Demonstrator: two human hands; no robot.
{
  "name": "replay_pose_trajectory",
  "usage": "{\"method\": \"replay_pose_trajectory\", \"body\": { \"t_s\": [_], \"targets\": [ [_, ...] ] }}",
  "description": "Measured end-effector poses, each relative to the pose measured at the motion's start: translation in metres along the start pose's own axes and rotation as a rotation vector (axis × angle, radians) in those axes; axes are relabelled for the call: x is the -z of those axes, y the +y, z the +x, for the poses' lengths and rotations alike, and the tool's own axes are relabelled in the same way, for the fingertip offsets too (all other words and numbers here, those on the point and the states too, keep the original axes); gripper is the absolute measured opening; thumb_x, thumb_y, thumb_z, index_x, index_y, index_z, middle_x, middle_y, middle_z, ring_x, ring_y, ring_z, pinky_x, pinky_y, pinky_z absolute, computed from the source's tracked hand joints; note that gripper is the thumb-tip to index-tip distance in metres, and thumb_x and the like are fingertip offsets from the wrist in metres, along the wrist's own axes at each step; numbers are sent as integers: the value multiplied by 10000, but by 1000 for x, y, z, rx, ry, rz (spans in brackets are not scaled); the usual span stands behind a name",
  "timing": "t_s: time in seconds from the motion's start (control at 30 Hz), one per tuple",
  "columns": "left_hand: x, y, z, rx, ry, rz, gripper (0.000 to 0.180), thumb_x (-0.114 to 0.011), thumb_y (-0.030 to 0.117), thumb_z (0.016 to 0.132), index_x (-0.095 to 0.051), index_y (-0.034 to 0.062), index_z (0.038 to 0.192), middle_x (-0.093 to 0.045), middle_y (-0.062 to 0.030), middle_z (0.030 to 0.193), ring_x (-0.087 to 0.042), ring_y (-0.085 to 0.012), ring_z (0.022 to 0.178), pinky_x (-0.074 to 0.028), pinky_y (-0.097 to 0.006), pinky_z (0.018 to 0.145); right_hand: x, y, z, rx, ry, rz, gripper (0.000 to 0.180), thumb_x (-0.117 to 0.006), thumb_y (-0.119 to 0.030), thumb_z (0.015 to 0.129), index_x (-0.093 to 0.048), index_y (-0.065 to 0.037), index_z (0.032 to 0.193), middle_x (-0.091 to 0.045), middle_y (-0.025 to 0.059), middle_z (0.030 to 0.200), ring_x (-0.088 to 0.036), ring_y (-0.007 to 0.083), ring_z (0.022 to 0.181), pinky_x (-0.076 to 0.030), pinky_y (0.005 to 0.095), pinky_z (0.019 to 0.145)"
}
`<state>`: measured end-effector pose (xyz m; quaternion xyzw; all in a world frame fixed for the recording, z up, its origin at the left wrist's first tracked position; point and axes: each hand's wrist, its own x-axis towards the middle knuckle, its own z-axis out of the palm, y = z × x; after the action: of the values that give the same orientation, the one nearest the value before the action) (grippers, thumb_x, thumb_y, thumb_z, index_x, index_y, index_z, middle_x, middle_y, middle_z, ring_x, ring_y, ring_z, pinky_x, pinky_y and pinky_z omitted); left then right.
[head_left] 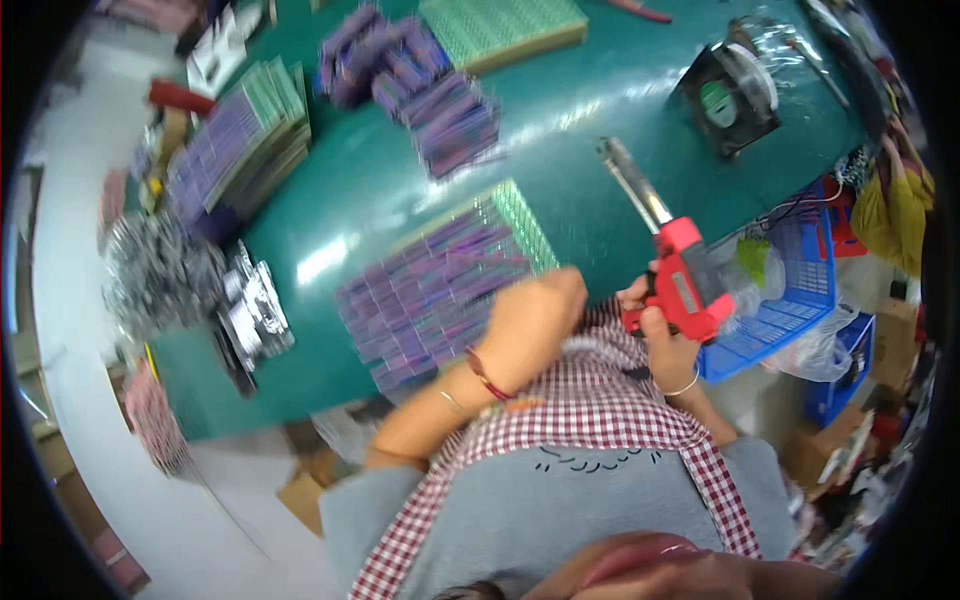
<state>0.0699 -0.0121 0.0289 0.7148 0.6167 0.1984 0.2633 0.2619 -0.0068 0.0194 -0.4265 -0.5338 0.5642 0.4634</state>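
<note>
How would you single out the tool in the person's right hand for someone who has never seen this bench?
Start at the green table and go to its near right edge, beside the blue basket. There the right hand grips a red pistol-shaped tool with a long metal barrel pointing up over the table, the only red, gun-shaped thing among flat purple boards.

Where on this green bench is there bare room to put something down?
Bare green table lies between the purple board pile, the fan and the red tool. The left edge, by the stacked boards, is crowded.

blue basket at the right, small fan beyond it — green table beneath.
</note>
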Motion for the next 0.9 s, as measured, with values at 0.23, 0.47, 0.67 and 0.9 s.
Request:
{"method": "replay_pose_trajectory", "body": {
  "t_s": [0.23,0.47,0.67,0.9],
  "targets": [
    [-17,29,31,-180,-17,179,175,-562,181,853,-577,8,866,-652,-196,696,-659,-390,655,-531,-475,576,-16,-9,11,302,85,-390,463,-750,-115,783,-526,12,1168,-584,182,1049,-615,345,937,-497,365,819],
    [-19,54,83,-89,86,320,291,-566,299,876,-589,10,851,-672,-188,719,-676,-378,674,-538,-459,576,-13,-25,16,311,308,-258,454,-744,-126,802,-530,21,1174,-598,179,1026,-627,318,929,-498,364,808],
    [-16,68,89,-135,295,299,311,-603,316,812,-636,60,638,-647,-183,656,-655,-381,633,-514,-440,548,-13,-32,7,408,382,-254,446,-741,-127,806,-538,11,1178,-618,176,998,-637,302,904,-502,357,794],
    [-16,71,103,-116,360,359,277,-597,320,827,-608,60,731,-674,-131,665,-689,-311,614,-538,-392,525,-17,-33,7,421,403,-239,415,-727,-155,830,-547,3,1168,-611,116,996,-604,223,909,-481,320,810]
  ]
}}
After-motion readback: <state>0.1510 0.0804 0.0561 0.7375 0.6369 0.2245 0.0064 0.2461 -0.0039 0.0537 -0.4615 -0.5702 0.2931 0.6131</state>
